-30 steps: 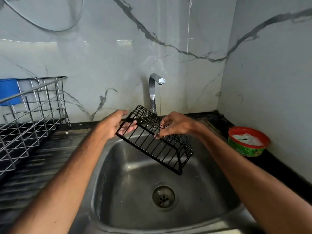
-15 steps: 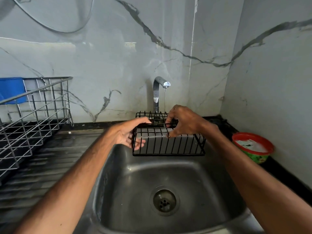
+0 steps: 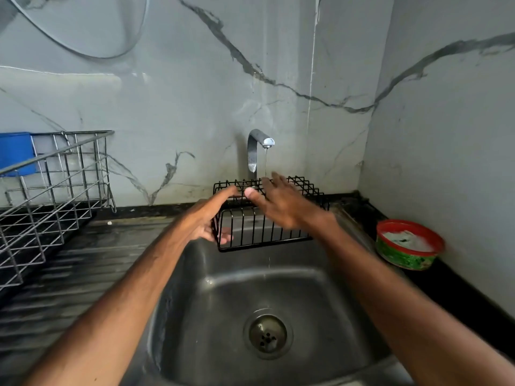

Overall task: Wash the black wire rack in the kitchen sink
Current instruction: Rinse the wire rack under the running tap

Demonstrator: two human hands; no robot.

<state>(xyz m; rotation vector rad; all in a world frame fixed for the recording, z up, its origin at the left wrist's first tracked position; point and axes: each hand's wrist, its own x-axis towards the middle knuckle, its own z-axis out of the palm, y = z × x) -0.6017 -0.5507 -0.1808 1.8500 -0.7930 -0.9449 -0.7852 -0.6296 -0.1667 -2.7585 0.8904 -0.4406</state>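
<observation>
The black wire rack [image 3: 267, 232] hangs level over the back of the steel sink [image 3: 223, 288], right under the tap [image 3: 255, 151]. A thin stream of water runs from the tap down through the rack. My left hand [image 3: 211, 218] grips the rack's left end, thumb on top and fingers underneath. My right hand [image 3: 281, 203] lies flat across the rack's top with its fingers spread, under the stream.
A steel wire dish rack [image 3: 47, 196] stands on the ribbed drainboard [image 3: 69, 274] at the left, with a blue container [image 3: 15, 153] behind it. A red-rimmed green tub [image 3: 408, 245] of white soap sits on the dark counter at the right. Marble walls close the corner.
The rack has turned from tilted to level and risen toward the tap. My right hand has let go of its wires and opened flat over the top.
</observation>
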